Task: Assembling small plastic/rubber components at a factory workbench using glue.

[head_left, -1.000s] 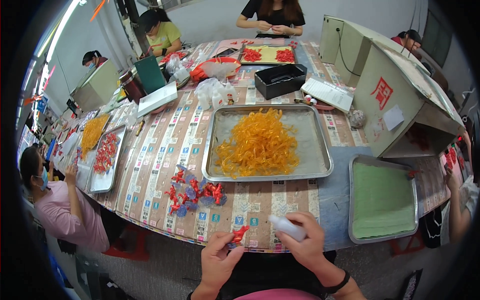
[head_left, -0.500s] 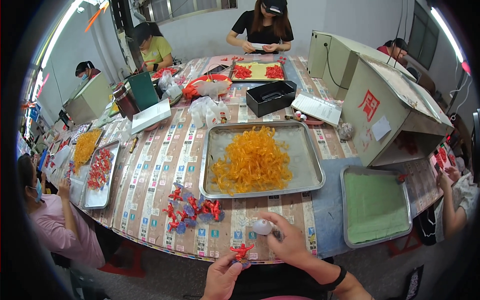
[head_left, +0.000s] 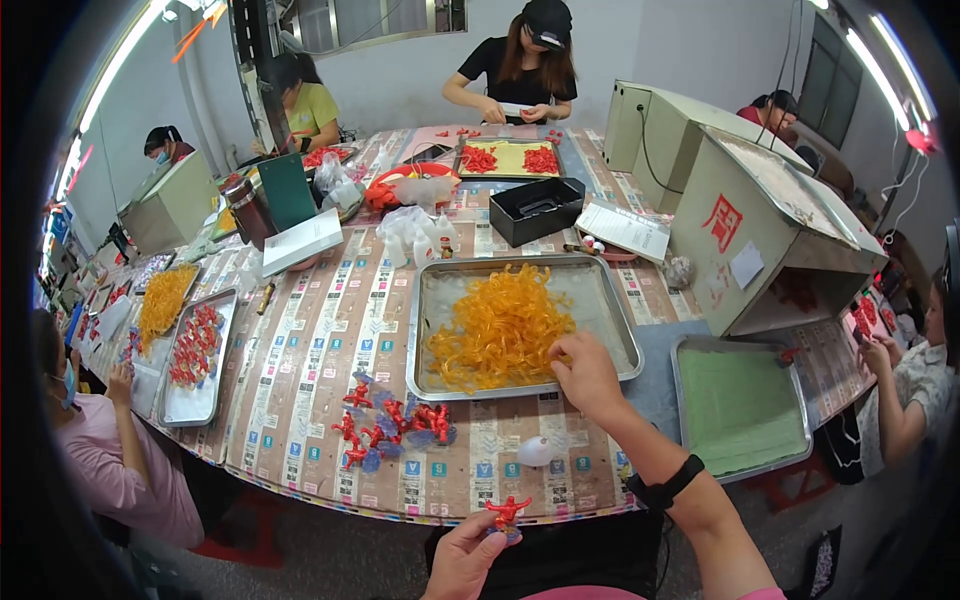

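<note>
My left hand [head_left: 466, 556] is closed round the base of a small red figurine [head_left: 508, 508], held upright with arms spread at the table's near edge. The base looks bluish. My right hand [head_left: 590, 375] reaches over the near right rim of a metal tray [head_left: 610, 330]. Its fingers are bent together at the right side of a heap of translucent yellow-orange curved plastic strips [head_left: 490, 335]; whatever lies between the fingertips is hidden. A round white object, perhaps a small squeeze bottle [head_left: 535, 451], sits on the table. Several more red figurines with blue bases [head_left: 395, 420] lie in a cluster left of it.
A tray with a green mat [head_left: 742, 410] lies at the right, below a metal cabinet [head_left: 745, 240]. Behind my tray stand a black box [head_left: 537, 212] and white bottles [head_left: 410, 240]. A tray of red pieces [head_left: 195, 355] is at left. Co-workers sit round the table.
My right hand has left the white object on the table and moved up and right to the tray of yellow strips. My left hand keeps the figurine, a little farther right.
</note>
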`<state>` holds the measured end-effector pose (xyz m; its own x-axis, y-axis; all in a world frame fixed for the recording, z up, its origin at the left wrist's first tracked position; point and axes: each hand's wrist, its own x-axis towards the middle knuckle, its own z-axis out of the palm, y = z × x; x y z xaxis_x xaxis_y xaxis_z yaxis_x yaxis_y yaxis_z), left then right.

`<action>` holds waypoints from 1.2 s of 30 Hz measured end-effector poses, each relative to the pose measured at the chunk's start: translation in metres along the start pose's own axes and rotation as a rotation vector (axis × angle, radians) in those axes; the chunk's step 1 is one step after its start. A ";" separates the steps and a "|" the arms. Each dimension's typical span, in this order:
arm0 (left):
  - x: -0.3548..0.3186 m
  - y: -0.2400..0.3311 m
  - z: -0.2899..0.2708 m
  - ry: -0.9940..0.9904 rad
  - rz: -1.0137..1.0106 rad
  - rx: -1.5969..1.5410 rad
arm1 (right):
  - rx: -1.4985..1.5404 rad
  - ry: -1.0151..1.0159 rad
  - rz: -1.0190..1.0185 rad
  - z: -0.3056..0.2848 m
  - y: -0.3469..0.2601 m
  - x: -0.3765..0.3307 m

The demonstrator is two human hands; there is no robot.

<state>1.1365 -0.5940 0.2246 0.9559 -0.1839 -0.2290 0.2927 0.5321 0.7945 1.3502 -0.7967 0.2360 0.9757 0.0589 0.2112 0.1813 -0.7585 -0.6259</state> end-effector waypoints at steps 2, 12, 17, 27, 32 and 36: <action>-0.002 0.000 -0.003 -0.007 0.011 -0.005 | 0.048 0.054 -0.028 0.003 0.012 0.002; -0.002 -0.006 -0.004 0.019 0.005 -0.029 | 0.365 0.140 0.113 -0.030 0.026 0.003; 0.000 -0.006 0.001 0.006 -0.013 0.017 | 0.669 0.055 0.372 -0.037 0.025 0.007; -0.001 -0.012 0.004 -0.002 -0.016 -0.030 | 0.835 0.058 0.451 -0.043 0.029 0.001; -0.004 -0.012 0.010 0.030 -0.030 -0.026 | 0.429 0.114 0.178 -0.035 0.043 0.009; -0.006 -0.012 0.010 0.031 -0.011 -0.014 | 0.701 -0.001 0.342 -0.043 0.036 0.005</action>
<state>1.1267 -0.6076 0.2223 0.9527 -0.1640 -0.2557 0.3036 0.5418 0.7838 1.3566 -0.8519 0.2470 0.9914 -0.1032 -0.0799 -0.0947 -0.1475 -0.9845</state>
